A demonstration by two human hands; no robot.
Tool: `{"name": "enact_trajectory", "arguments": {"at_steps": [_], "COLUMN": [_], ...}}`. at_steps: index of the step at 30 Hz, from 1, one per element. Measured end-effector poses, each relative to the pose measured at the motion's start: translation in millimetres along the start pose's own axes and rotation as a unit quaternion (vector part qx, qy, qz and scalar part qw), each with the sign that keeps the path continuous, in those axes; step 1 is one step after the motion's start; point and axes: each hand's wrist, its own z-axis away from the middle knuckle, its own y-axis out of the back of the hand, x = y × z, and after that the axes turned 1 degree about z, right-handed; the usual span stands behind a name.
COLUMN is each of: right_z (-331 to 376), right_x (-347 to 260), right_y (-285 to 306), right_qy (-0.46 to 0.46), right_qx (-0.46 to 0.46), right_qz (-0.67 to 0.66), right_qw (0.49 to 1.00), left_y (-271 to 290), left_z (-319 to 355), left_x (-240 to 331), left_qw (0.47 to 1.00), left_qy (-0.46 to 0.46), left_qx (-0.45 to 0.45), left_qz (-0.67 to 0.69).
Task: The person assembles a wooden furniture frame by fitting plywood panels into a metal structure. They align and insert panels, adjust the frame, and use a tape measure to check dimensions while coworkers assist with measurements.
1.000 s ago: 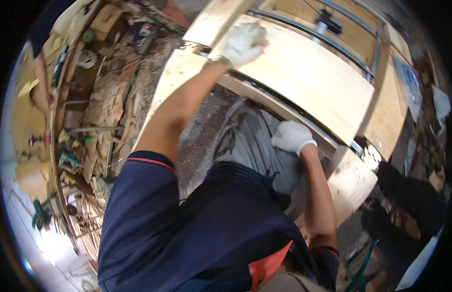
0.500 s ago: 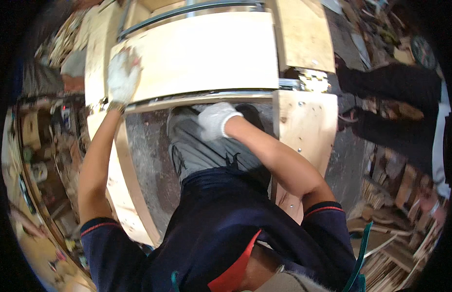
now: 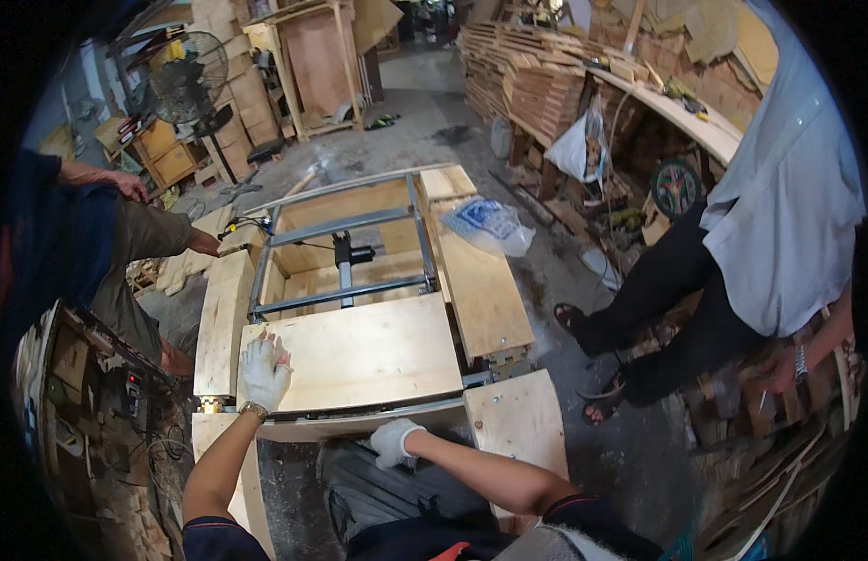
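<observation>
Left hand point(image 3: 265, 376) lies splayed, gripping nothing, on the laid board point(image 3: 373, 353); beyond its fingers, metal frame point(image 3: 312, 232) stands uncovered; right hand point(image 3: 393, 442) grip unclear.

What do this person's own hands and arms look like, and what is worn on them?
The left hand and right hand wear whitish fabric gloves. A band circles the left wrist. The short sleeves are dark blue with thin reddish trim.
</observation>
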Motion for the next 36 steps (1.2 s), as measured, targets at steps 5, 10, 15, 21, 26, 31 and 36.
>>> {"name": "enact_trajectory", "arguments": {"at_steps": [5, 10, 15, 21, 26, 31, 36], "right_z": [-4, 0, 2, -8, 4, -5, 0], "right_x": [3, -2, -2, -6, -4, 0, 3], "right_y": [-7, -1, 0, -2, -2, -8, -1], "right_qy": [0.001, 0.002, -0.017, -0.009, -0.015, 0.008, 0.006], "right_qx": [-0.004, -0.005, -0.006, -0.028, 0.01, 0.015, 0.029], "right_qz": [0.015, 0.032, 0.027, 0.015, 0.012, -0.012, -0.044], "right_qw": [1.0, 0.999, 0.999, 0.999, 1.0, 1.0, 0.999], "left_y": [-4, -7, -10, -15, -9, -5, -3], "left_z": [-2, -1, -1, 4, -15, -6, -9], "left_x": [3, 3, -2, -18, 0, -2, -12], "left_qw": [0.999, 0.999, 0.998, 1.0, 0.999, 0.998, 0.996], "left_qy": [-0.006, 0.013, -0.022, 0.021, -0.029, -0.063, -0.085], "left_qx": [0.017, 0.034, 0.043, -0.017, -0.018, 0.007, -0.032], "left_qz": [0.037, 0.028, 0.031, 0.013, -0.018, 0.004, 0.026]}}
